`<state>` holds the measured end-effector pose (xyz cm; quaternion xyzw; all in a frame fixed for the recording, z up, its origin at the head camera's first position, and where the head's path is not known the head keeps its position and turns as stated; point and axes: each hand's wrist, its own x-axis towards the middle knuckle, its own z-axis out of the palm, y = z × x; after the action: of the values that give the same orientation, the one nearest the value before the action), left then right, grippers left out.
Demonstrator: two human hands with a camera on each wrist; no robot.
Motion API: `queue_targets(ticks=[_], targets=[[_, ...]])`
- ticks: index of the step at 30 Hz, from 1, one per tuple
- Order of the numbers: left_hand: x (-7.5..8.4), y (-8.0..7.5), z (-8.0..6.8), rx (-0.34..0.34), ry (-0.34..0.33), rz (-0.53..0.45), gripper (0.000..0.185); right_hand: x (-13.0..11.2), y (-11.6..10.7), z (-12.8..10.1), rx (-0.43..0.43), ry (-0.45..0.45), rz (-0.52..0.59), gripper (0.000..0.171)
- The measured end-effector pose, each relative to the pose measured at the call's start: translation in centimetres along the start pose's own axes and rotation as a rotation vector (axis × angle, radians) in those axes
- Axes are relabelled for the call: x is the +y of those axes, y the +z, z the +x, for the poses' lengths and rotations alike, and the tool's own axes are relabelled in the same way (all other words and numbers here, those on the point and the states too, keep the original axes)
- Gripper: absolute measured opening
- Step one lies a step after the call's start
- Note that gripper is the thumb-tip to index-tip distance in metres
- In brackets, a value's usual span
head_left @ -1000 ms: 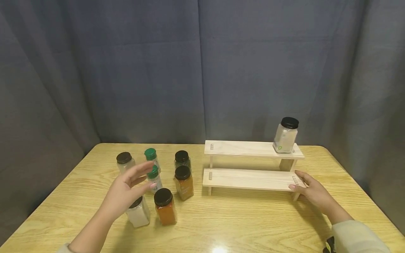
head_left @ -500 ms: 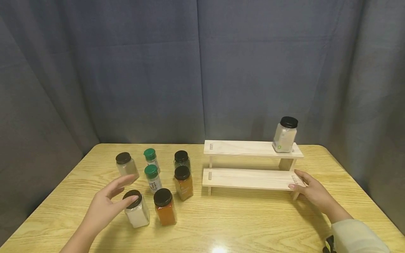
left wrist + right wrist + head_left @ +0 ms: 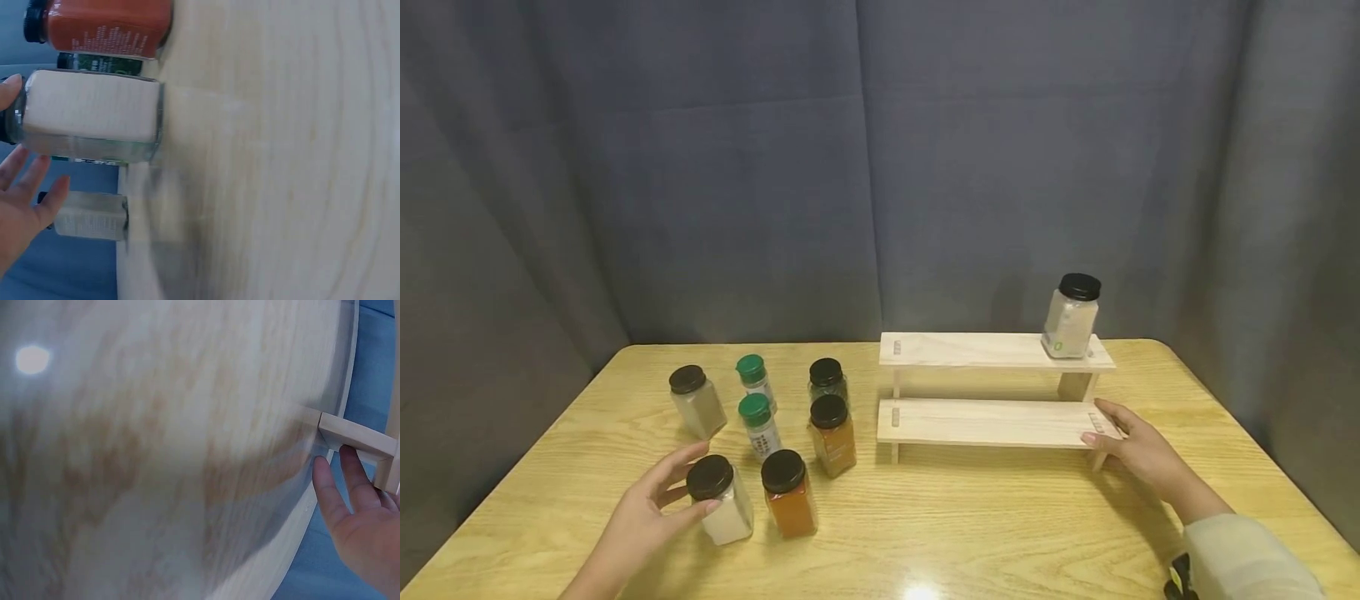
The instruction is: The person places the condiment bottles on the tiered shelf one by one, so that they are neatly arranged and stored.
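Fingers (image 3: 679, 463) of your left hand (image 3: 638, 522): loosely spread about the white jar (image 3: 721, 501), thumb at its black cap, the rest alongside; no closed grip on it shows. The wrist view has the fingertips at the cap end, the glass body bare.

Fingers (image 3: 1102, 425) of your right hand (image 3: 1138, 459): laid straight against the right end of the rack (image 3: 992, 392), at the lower shelf's corner; they clasp nothing.

White jar: upright on the tabletop (image 3: 970, 525), near left, touching or just short of your left hand.

Orange jar (image 3: 787, 493): black cap, just right of the white jar.

Amber jar (image 3: 832, 434): black cap, farther back, between the orange jar and the rack.

Dark jar (image 3: 827, 379): black cap, just behind the amber jar.

Green-capped bottles: two, one (image 3: 758, 426) nearer, one (image 3: 752, 377) farther, left of the amber and dark jars.

Pale jar (image 3: 696, 402): black cap, farthest left of the group.

Rack: pale wood, two steps, right half of the tabletop.

Shelf jar (image 3: 1071, 316): white contents, black cap, upright at the right end of the rack's upper step.

Backdrop: blue-grey curtain (image 3: 880, 167) behind the tabletop.
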<state>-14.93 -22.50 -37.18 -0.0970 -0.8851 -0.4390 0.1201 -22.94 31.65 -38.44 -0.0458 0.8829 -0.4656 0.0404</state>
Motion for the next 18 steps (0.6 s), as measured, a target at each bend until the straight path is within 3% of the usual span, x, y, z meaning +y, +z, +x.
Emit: queue_targets(ticks=[5,10,18], targets=[[-0.25,0.48,-0.19,0.000,0.010,-0.029,0.056,-0.01,-0.03,0.10,0.005,0.004,-0.004,0.079],[-0.13,0.58,-0.32,-0.020,-0.041,-0.066,0.053,-0.04,0.01,0.04,0.010,0.001,0.011,0.078],[-0.46,0.36,-0.32,-0.071,-0.037,-0.217,0.054,-0.05,-0.02,0.06,0.008,-0.004,-0.002,0.078]])
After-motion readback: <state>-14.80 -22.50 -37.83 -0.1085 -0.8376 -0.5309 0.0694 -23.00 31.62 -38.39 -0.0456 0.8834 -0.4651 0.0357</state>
